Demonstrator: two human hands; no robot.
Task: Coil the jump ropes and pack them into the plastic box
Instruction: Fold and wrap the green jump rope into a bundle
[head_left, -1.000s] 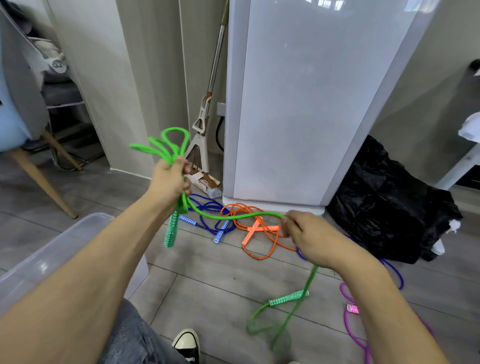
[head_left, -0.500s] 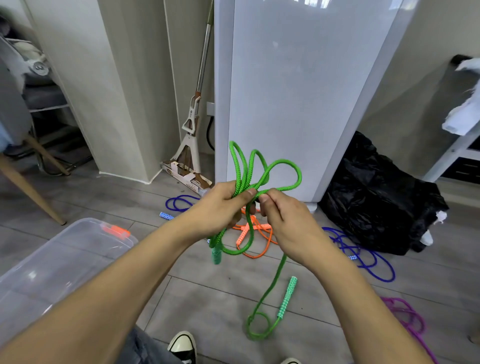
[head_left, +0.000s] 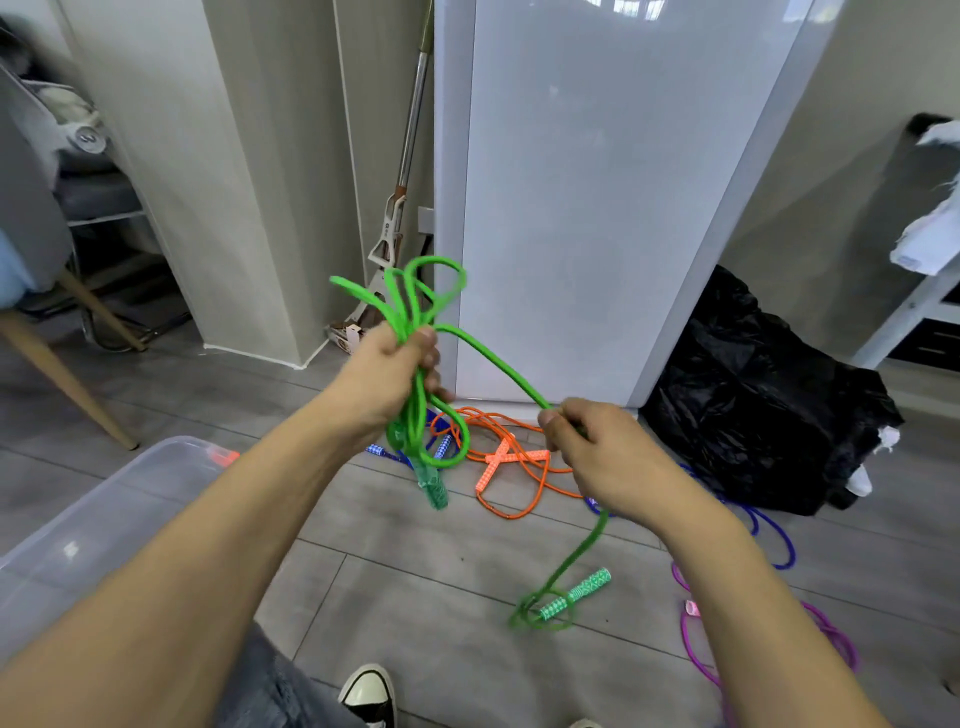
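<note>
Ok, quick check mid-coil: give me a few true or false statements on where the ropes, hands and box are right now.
1. The left hand grips a bunch of green rope loops. True.
2. The right hand is empty. False: it pinches the green rope's free length.
3. The orange rope is already in the plastic box. False: it lies on the floor.
4. One green handle lies on the floor. True.
5. The purple rope is coiled in hand. False: it lies loose on the floor.
</note>
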